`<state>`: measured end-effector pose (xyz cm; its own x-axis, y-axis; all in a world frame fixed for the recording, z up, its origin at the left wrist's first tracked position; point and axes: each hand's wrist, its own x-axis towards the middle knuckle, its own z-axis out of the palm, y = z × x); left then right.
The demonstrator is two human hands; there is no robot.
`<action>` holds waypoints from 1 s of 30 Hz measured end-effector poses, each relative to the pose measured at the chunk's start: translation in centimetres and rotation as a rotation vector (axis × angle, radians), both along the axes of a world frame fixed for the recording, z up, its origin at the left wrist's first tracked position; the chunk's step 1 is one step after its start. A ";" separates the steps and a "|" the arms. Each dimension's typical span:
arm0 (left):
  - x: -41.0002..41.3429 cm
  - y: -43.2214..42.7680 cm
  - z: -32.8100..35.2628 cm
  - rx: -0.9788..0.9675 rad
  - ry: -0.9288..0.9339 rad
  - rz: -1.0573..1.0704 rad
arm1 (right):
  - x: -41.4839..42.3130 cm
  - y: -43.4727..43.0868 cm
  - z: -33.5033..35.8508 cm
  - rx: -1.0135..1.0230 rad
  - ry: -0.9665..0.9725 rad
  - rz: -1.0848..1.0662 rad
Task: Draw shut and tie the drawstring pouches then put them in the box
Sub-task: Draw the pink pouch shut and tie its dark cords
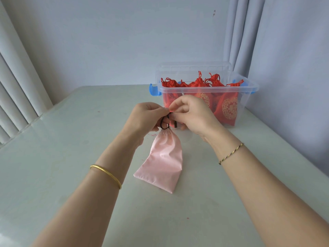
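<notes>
Both hands, left hand (pixel 144 115) and right hand (pixel 189 114), pinch dark drawstring cord (pixel 164 120) | pink satin fabric pouch (pixel 162 161) hangs below grip, long axis toward table's near edge | clear plastic box (pixel 249 90) beyond, nearer right hand

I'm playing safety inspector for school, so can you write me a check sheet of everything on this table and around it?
Surface: pale table, a few tiny reddish specks.
Job's things: pink pouch, mouth gathered; dark drawstring; clear box, open, holding red pouches.
Clutter: nothing seen.
Grips: left hand and right hand both pinch the drawstring.
Cables: nothing seen.
Surroundings: pale wall, curtains, box lid behind the box.
</notes>
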<state>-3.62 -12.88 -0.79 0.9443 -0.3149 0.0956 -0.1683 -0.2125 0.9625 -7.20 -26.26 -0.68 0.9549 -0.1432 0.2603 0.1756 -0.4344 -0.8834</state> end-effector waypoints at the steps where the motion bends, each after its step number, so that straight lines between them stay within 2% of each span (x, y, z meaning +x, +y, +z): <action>1: -0.1 -0.1 0.0 0.001 -0.001 -0.002 | 0.0 0.0 -0.1 0.021 -0.004 -0.006; 5: -0.1 -0.2 -0.1 -0.008 -0.012 0.020 | 0.2 -0.2 -0.3 0.057 -0.016 -0.034; 9: 0.1 0.0 -0.4 -0.014 -0.018 0.060 | 0.1 -0.2 -0.2 0.085 0.050 -0.028; 14: 0.1 0.0 -0.3 -0.011 -0.040 0.053 | 0.1 -0.1 -0.1 0.308 0.107 -0.015; 19: 0.0 -0.2 -0.3 0.004 -0.064 0.034 | 0.1 0.0 0.1 0.390 0.177 -0.019; 24: 0.1 -0.2 -0.3 0.000 -0.062 0.025 | -0.1 0.0 0.3 0.270 0.197 -0.003; 30: 0.1 -0.2 -0.4 0.007 -0.066 0.015 | 0.2 0.0 0.0 0.249 0.131 0.042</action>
